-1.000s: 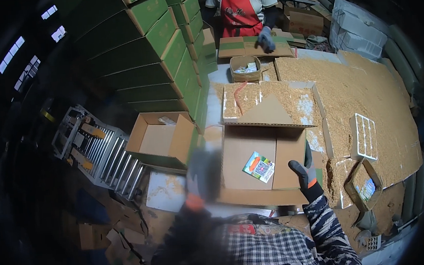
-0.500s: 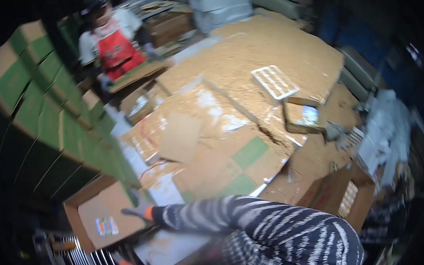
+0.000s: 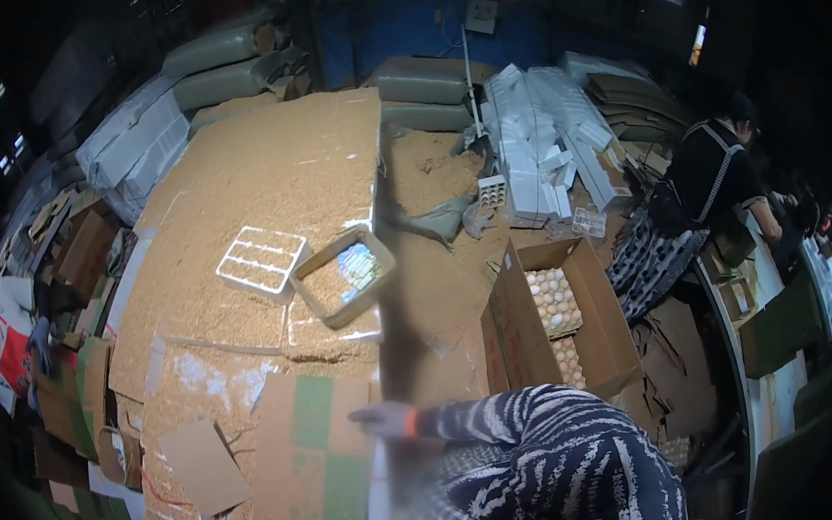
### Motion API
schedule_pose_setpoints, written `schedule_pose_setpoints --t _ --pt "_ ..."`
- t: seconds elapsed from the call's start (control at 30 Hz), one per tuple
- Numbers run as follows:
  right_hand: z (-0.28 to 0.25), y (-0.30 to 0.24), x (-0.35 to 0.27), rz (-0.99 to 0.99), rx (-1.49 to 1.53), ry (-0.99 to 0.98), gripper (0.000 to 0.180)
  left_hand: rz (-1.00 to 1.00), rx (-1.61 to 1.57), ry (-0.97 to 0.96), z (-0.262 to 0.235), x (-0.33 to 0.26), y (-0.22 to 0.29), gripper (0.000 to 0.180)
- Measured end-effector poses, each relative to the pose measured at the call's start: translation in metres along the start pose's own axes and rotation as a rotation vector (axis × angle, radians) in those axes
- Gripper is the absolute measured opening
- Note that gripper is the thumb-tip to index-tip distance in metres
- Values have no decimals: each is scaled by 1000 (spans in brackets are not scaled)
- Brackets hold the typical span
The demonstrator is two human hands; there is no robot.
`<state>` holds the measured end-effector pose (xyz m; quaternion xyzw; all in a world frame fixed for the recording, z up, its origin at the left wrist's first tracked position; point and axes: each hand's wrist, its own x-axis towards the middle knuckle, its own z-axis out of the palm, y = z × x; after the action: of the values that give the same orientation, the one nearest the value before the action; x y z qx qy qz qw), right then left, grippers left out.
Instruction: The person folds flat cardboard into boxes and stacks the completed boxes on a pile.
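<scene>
My right hand (image 3: 385, 421), in a grey glove with an orange cuff, reaches leftward over the near edge of the work table. Its fingers look stretched out, though slightly blurred, and I see nothing held in them. It is nearest to a flat brown cardboard piece with green patches (image 3: 299, 455); whether it touches that is unclear. A smaller plain cardboard piece (image 3: 202, 463) lies left of it. My left hand is out of the picture. To the right of my arm stands a tall open carton (image 3: 590, 295) with eggs (image 3: 553, 300) inside.
Husk-like tan material (image 3: 263, 174) covers the table. On it are a white slotted tray (image 3: 262, 259) and a shallow box (image 3: 344, 277) with printed packets. White foam pieces (image 3: 553, 142) are piled behind. One co-worker (image 3: 690, 199) bends at the right; another (image 3: 2, 337) is at far left.
My view has swung to the right. The open box that my hands were at has left the picture, as has my left hand. My right hand now hovers by the green-patched cardboard.
</scene>
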<state>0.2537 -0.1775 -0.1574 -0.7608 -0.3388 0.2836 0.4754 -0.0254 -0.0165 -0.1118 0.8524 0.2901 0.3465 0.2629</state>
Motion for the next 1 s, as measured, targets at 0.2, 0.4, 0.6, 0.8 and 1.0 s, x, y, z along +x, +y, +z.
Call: schedule_pose_setpoints --t 0.2,0.4,0.6,0.8,1.0 --pt "-223 102 -59 177 51 602 48 191 -144 -203 89 36 66 45" --pt "-371 209 -117 334 -506 839 54 404 -471 -673 252 119 162 61" --pt "-483 269 -138 576 -784 855 64 767 -542 -976 388 169 344 56" --pt "-544 365 -144 725 -906 731 54 795 -592 -1208 504 209 427 60" --pt "-562 368 -138 794 -810 533 32 477 -319 -1568 613 269 510 58"
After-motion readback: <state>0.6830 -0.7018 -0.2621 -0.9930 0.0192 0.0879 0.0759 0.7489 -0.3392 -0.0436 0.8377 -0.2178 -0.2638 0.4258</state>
